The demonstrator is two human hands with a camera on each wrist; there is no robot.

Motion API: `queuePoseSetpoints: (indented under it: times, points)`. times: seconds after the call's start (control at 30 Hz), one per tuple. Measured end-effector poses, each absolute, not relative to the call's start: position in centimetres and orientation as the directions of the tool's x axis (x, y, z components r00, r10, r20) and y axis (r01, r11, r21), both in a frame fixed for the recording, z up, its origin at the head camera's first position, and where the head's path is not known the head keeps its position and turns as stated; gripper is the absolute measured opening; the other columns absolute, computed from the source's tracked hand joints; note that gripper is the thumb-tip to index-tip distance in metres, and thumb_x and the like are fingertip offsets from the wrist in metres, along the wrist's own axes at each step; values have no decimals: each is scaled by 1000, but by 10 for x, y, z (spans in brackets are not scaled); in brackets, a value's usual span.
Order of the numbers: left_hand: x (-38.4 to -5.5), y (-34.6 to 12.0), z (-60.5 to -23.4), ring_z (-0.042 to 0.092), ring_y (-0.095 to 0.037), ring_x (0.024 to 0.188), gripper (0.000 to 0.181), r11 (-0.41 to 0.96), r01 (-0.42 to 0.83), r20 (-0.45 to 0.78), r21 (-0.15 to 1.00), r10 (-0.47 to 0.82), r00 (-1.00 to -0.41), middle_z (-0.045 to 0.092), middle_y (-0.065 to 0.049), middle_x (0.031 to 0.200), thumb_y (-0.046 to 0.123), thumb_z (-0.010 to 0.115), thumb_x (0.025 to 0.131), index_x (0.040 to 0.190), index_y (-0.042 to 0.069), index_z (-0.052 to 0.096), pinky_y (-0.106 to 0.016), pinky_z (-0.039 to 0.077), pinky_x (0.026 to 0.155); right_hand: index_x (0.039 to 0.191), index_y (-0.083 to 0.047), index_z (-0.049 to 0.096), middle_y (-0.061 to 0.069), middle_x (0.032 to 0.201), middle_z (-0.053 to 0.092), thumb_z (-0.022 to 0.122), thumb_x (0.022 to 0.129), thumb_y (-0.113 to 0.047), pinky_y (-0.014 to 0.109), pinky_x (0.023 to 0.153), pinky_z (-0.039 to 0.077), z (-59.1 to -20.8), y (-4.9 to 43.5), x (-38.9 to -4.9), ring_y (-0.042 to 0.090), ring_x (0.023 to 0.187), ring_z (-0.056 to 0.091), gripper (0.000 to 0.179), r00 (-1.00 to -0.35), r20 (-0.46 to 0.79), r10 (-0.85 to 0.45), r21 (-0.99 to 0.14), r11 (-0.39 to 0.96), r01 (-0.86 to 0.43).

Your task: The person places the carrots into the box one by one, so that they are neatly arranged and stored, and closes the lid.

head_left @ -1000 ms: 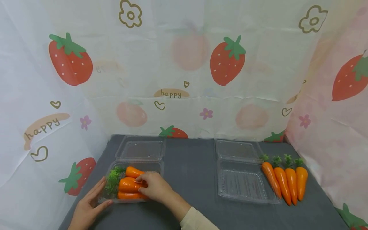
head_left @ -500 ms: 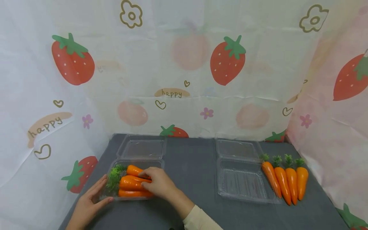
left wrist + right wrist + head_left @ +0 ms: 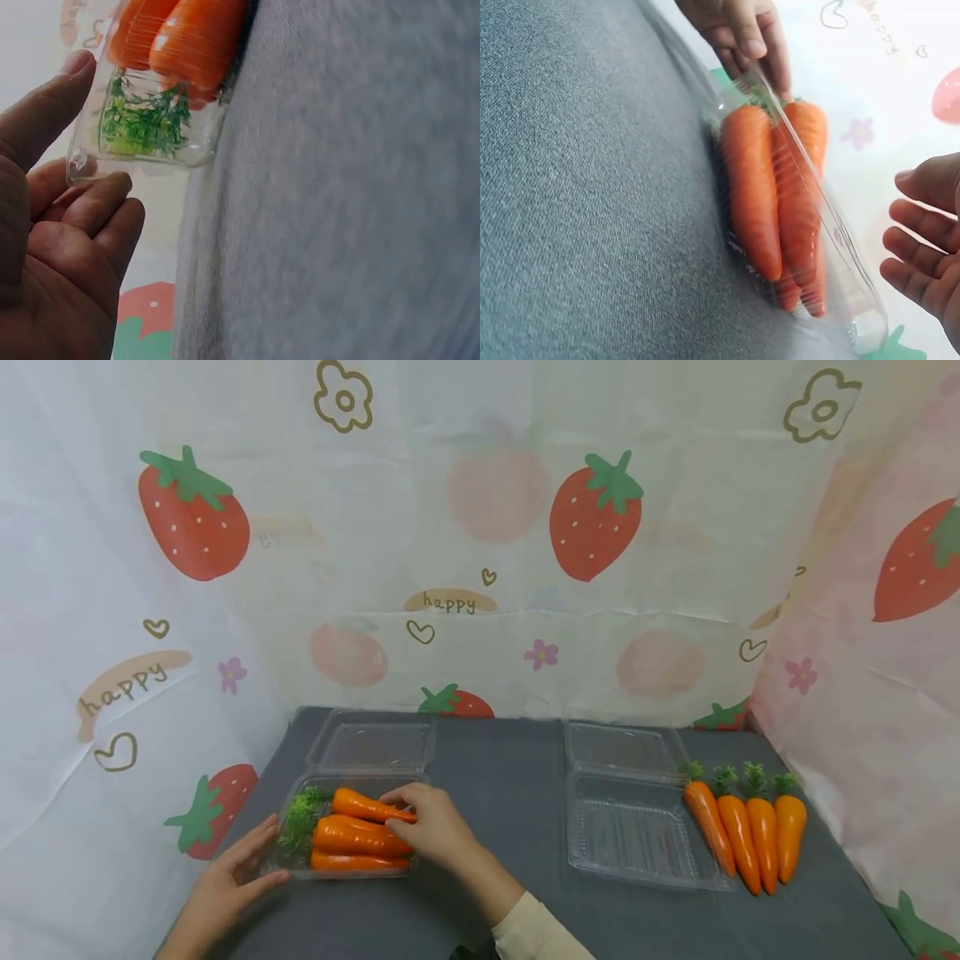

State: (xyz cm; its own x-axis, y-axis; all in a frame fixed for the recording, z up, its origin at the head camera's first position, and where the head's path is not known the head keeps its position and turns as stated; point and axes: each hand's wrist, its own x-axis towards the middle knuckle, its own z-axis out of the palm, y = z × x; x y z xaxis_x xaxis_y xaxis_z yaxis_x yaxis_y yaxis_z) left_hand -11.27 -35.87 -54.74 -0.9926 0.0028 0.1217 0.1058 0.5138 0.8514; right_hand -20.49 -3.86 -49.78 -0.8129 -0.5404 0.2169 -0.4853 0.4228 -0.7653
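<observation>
Glossy orange carrots (image 3: pixel 360 835) with green tops (image 3: pixel 300 818) lie side by side in the left clear plastic container (image 3: pixel 345 874), their tips pointing right. My left hand (image 3: pixel 232 881) holds this container at its near left corner. In the left wrist view, the corner sits between the thumb (image 3: pixel 67 90) and the bent fingers (image 3: pixel 97 202). My right hand (image 3: pixel 435 827) is over the container's right end, by the carrot tips. The right wrist view shows that hand (image 3: pixel 930 232) relaxed beside the container wall, its fingers apart and nothing in them.
A second clear container (image 3: pixel 630 835) stands on the right with its lid (image 3: pixel 622 748) folded back. Beside it, several carrots (image 3: pixel 750 835) lie in a row, tops away from me. The left container's lid (image 3: pixel 375 747) lies open behind it. Printed curtains surround the grey table (image 3: pixel 495 793).
My right hand has slid right along the carrots toward their tips, showing more of them, and its fingers have come off them. My left hand stays at the container corner.
</observation>
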Motion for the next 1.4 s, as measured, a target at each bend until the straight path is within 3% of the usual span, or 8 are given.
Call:
queuePoseSetpoints:
  times: [0.27,0.33,0.47,0.53,0.73,0.83,1.23,1.4]
  points:
    - [-114,-368,-546,46,19,125,73,448,195,185,873,67,-980,42,-32,154,10,82,87,150,-4,48,-4,47,97,128,-15,72,-4,121,71,71,98,-16,30,90,60,-500,-30,-210,17,109,66,30,-808,270,-524,-746,417,-520]
    - [-114,-370,-545,48,17,125,74,449,202,189,870,74,-979,47,-26,153,10,82,87,151,-3,47,-6,48,97,127,-15,72,-3,121,70,71,98,-16,35,91,61,-502,-28,-210,19,109,66,30,-808,281,-518,-750,407,-521]
    - [-114,-374,-541,51,16,123,72,445,186,169,876,78,-982,55,0,150,13,82,87,149,-3,50,-9,53,93,127,-17,71,-2,122,70,70,99,-18,38,94,60,-503,-23,-211,24,111,66,29,-815,276,-510,-766,395,-506]
    - [-115,-377,-539,52,15,122,70,448,187,164,874,89,-982,57,4,147,13,82,87,147,-4,51,-11,55,91,127,-17,71,-1,122,70,70,99,-18,38,94,60,-502,-21,-212,25,111,66,28,-820,269,-506,-775,392,-496]
    - [-121,-383,-526,59,9,118,58,469,182,134,864,134,-982,61,-23,140,10,75,94,145,-6,53,-17,60,85,127,-16,71,0,123,70,71,98,-16,39,94,60,-503,-16,-216,25,110,65,29,-829,281,-484,-783,384,-490]
    - [-126,-386,-519,63,4,116,52,492,182,128,851,142,-982,62,-28,135,12,73,96,143,-4,56,-19,61,83,127,-16,71,-1,123,69,72,98,-15,41,96,59,-504,-14,-219,23,111,65,29,-835,289,-468,-788,379,-486]
    - [-151,-401,-497,70,-13,113,50,581,135,39,803,175,-984,61,-26,139,23,70,99,141,-1,59,-21,61,83,128,-11,70,3,124,70,73,96,-14,41,92,60,-509,-7,-230,22,109,65,32,-851,304,-429,-779,403,-481]
    - [-165,-406,-493,68,-6,114,52,625,102,-5,774,168,-986,60,-22,141,33,68,100,143,5,59,-21,61,84,128,-7,70,6,122,70,73,95,-11,45,92,60,-512,-3,-238,26,107,65,33,-871,304,-386,-790,409,-457]
